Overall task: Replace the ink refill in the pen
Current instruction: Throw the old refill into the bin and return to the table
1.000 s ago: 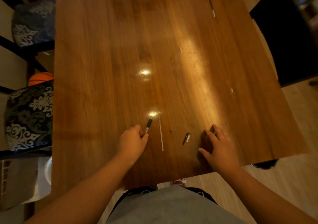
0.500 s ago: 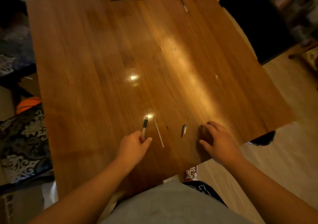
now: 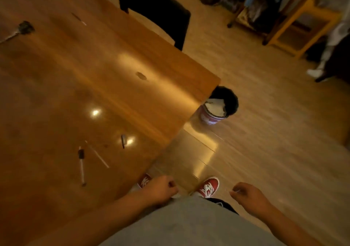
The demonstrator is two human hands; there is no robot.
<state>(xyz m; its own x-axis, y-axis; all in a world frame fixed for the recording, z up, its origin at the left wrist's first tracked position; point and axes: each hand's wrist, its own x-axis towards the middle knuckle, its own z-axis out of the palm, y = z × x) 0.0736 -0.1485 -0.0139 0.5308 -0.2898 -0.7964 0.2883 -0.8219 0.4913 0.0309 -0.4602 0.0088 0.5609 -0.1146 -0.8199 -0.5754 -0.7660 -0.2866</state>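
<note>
Clearly mid-task: pen is apart, nothing reassembled yet. Far left on the surface [image 3: 56,86], the scissors [image 3: 18,31] lie well away from the work, with a spare pen [image 3: 78,18] further back; neither is in play.

Near the front edge, the barrel [image 3: 81,167] lies flat, dark grip end pointing away, thin end toward the person. Just beside it to the right lies the refill [image 3: 97,154], loose, parallel-ish, not touching the barrel. Right of that, apart, the small dark end piece [image 3: 123,141], probably the cap or tip section; blur too heavy to say which. Can't tell whether this refill is the old or the new one.

Left hand [image 3: 161,189] sits off the front edge of the surface, loosely curled, nothing seen in it. Right hand [image 3: 246,195] hangs out over the floor, fingers pinched together, possibly on something thin and pale; can't tell for sure. Both hands are well clear of the parts.

Left to do, by my read: slide refill into barrel, fit the end piece.

Room: parts lie near the front edge and not far from the right corner, so a roll could drop them. Surface behind them is wide and bare. Bin [image 3: 217,111] stands on the floor just past the corner; chair [image 3: 157,5] at the far side; open floor to the right.
</note>
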